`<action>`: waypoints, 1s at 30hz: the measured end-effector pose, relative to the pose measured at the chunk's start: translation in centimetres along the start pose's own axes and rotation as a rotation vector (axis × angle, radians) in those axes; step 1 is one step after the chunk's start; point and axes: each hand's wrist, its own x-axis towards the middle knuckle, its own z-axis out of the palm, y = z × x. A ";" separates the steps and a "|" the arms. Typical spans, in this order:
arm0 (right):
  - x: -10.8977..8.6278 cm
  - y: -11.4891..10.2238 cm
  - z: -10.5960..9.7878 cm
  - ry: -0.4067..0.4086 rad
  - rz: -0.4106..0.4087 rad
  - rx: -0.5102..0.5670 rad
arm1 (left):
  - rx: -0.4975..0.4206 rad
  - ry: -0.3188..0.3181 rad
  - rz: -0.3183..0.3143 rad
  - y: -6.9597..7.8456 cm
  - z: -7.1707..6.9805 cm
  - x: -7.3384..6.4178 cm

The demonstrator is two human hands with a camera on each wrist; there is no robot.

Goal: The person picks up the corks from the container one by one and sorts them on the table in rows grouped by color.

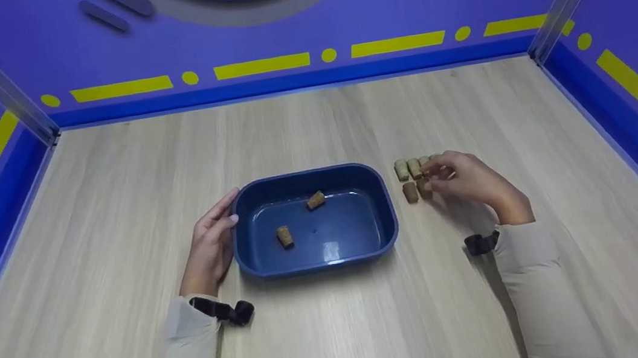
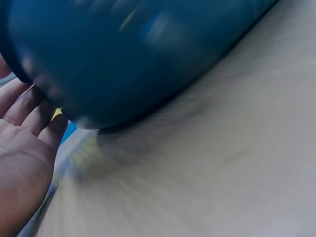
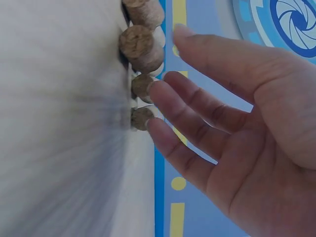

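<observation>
A dark blue plastic container (image 1: 318, 265) stands on the table with two corks lying inside, a nearer cork (image 1: 285, 237) and a farther cork (image 1: 315, 200). My left hand (image 1: 212, 241) holds the container's left side, thumb at the rim and fingers along the outer wall. To the right of the container my right hand (image 1: 468, 180) hovers at a group of corks, its thumb and fingers apart. In the right wrist view nothing sits between the thumb and fingers, with a cork (image 3: 137, 43) just beyond them. A front cork (image 1: 410, 193) stands beside another cork (image 1: 423, 188) partly covered by the hand.
Behind the front pair is a row of several lighter corks (image 1: 402, 170), partly hidden by the right hand. The wooden table (image 1: 338, 335) is bordered by a purple back wall (image 1: 395, 5) and side walls with yellow marks. Each wrist carries a black strapped camera (image 1: 243, 313).
</observation>
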 end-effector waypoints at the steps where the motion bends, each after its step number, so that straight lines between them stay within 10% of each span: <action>1: 0.0 -0.1 -0.1 0.010 -0.002 0.000 | -0.003 0.000 0.002 0.0 0.0 0.0; 17: 1.4 -3.2 -1.0 0.046 -0.088 -0.011 | 0.018 -0.002 -0.004 0.5 0.3 0.2; 30: 3.2 -8.4 -1.0 -0.095 -0.077 -0.042 | 0.017 0.015 -0.007 0.1 0.1 -0.1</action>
